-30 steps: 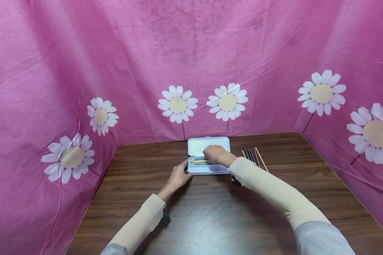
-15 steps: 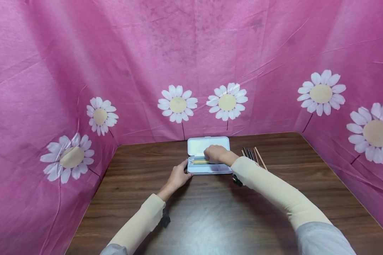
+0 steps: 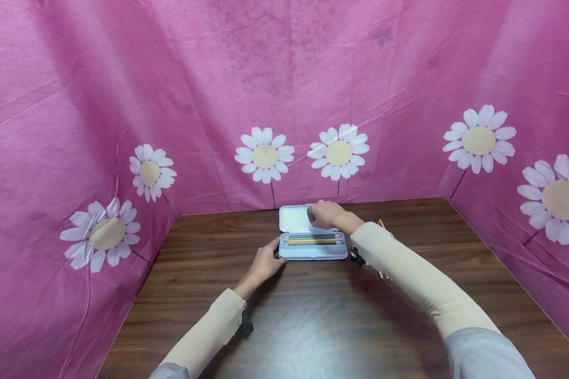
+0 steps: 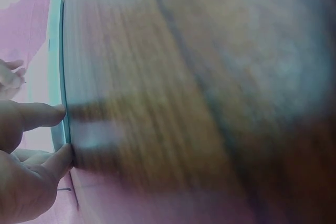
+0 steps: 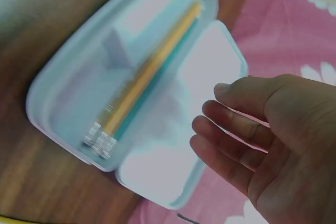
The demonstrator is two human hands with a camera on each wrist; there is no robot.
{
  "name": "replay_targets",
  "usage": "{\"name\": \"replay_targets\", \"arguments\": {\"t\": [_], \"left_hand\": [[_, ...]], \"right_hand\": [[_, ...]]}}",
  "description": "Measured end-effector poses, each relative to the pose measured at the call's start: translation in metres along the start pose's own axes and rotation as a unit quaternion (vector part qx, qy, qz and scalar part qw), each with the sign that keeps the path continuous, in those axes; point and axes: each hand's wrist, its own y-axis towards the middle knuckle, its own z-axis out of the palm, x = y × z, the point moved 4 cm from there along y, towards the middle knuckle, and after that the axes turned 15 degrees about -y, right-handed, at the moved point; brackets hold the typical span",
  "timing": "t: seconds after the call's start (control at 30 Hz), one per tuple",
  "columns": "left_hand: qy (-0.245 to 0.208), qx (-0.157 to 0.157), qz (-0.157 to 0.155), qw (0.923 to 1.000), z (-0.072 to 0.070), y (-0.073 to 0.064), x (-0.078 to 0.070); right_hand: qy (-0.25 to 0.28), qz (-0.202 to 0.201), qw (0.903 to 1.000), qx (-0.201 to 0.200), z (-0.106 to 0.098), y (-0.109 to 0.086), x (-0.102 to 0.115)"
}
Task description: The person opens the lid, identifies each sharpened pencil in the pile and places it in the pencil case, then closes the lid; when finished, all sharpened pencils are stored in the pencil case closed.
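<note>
A pale pencil case (image 3: 308, 252) lies on the table with its lid (image 3: 292, 218) swung back. Several pencils (image 3: 310, 240), yellow and green, lie side by side in its long rear compartment; the right wrist view shows their metal ends (image 5: 101, 141). My left hand (image 3: 264, 261) grips the left end of the case; its thumb and a finger (image 4: 44, 115) touch the case's edge in the left wrist view. My right hand (image 3: 329, 216) hovers by the lid, its fingers loosely bent and holding nothing.
On the brown wooden table (image 3: 284, 321), more thin sticks or pencils (image 3: 382, 225) lie right of the case, mostly hidden by my right sleeve (image 3: 403, 268). A pink cloth (image 3: 208, 105) with white flowers hangs behind and at both sides.
My right hand has lifted out of the case and moved back and slightly right, towards the lid. The pencils it covered are now in view. My left hand has stayed put.
</note>
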Motion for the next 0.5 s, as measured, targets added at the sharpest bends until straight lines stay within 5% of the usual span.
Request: {"name": "replay_targets", "arguments": {"t": [0.3, 0.5], "left_hand": [[0.005, -0.002, -0.004, 1.0000, 0.000, 0.000, -0.001], [0.005, -0.001, -0.002, 1.0000, 0.001, 0.000, -0.001]], "right_hand": [[0.032, 0.033, 0.9978, -0.048, -0.016, 0.010, -0.021], [0.038, 0.042, 0.9982, -0.021, -0.009, 0.015, -0.024]]}}
